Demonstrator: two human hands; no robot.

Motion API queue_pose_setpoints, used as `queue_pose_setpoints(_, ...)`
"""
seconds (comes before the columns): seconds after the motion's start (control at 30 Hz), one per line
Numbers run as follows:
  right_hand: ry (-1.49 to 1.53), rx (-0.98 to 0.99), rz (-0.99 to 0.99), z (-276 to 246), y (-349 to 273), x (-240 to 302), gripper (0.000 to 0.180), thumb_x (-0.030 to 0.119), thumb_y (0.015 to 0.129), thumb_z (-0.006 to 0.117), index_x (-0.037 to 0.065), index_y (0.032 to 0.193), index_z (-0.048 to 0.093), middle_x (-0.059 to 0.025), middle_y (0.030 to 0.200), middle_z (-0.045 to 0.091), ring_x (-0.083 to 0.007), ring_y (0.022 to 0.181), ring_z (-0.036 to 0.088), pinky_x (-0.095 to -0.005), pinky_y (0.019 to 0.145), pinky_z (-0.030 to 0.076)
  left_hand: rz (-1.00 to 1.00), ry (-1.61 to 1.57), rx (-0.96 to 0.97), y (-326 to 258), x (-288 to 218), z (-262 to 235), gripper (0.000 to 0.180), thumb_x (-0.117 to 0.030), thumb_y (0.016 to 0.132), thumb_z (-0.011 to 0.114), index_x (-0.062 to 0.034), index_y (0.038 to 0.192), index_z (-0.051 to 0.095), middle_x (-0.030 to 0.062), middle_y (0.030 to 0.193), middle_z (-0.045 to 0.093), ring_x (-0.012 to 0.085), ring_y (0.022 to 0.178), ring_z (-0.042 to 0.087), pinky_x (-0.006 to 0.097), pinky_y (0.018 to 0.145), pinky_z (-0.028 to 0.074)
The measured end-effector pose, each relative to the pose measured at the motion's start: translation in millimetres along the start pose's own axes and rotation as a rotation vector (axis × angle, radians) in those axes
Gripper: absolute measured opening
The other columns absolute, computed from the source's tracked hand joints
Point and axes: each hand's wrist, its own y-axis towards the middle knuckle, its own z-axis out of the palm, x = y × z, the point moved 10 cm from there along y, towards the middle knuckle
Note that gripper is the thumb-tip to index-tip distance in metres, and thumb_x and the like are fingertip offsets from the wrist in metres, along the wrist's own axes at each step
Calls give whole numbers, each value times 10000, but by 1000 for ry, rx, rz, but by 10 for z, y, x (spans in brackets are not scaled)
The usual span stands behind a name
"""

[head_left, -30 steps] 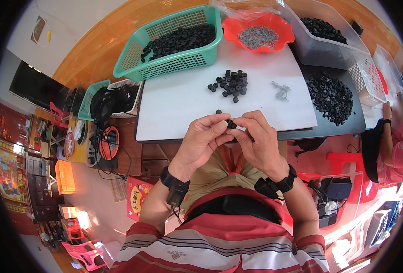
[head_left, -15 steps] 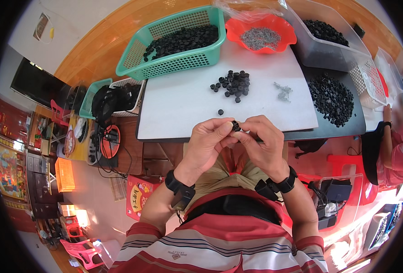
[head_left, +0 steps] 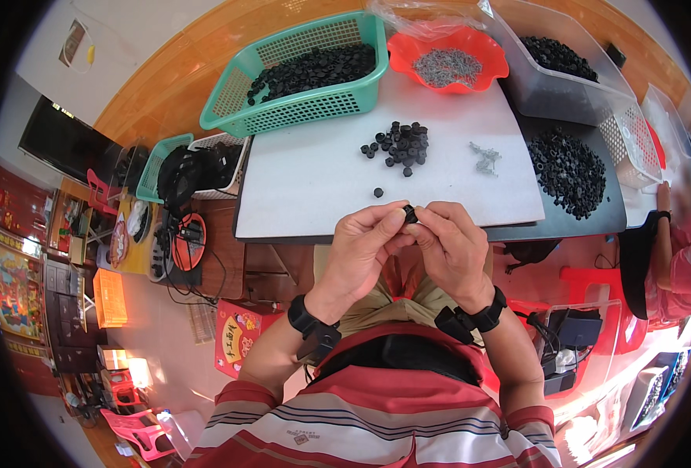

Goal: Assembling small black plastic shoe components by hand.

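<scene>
orange basket (head_left: 111, 299) — pink chair (head_left: 133, 427)

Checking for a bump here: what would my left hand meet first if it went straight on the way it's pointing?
Past the black part it pinches, your left hand would probably meet the fingers of your right hand first, though depth is unclear.

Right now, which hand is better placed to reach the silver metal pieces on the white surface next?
Probably the right hand: it is nearer the silver pieces, though it and the left hand grip a small black part.
</scene>
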Motion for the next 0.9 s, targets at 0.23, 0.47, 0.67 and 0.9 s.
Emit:
queue_pose_setpoints(0.23, -31, 42, -42, 12, 13, 26, 347, 16, 822, 797, 53, 1144, 673, -110, 1004, 671, -248, 679, 685, -337, 531, 561, 2, 18, -39, 3, 20, -22, 265, -151, 995, 698, 7, 1208, 702, 88, 1059, 730, 143, 895, 705, 268, 808, 606)
queue_pose_setpoints(0.47, -42, 72, -59, 24, -7, 17, 358, -21, 808, 776, 49, 1143, 671, -111, 1022, 671, -259, 688, 695, -349, 534, 568, 15, 54, -65, -6, -7, -3, 274, -181, 982, 724, -8, 1194, 712, 74, 1010, 737, 127, 835, 695, 241, 751, 581)
queue_pose_setpoints(0.67, -17, 80, -59, 9, -9, 28, 384, -46, 791, 764, 44, 1150, 661, -115, 1030, 673, -267, 703, 703, -351, 549, 579, 28, 108, -60, -3, -15, 5, 259, -184, 978, 730, -3, 1163, 727, 75, 983, 747, 118, 799, 695, 231, 722, 577)
queue_pose_setpoints(0.9, 23, 113, -37, 6, 2, 11, 414, -101, 760, 735, 35, 1143, 656, -122, 1036, 675, -282, 732, 713, -352, 578, 593, 10, 230, -11, -8, -44, -23, 223, -147, 991, 703, 13, 1145, 724, 94, 1032, 744, 141, 856, 702, 294, 804, 610)
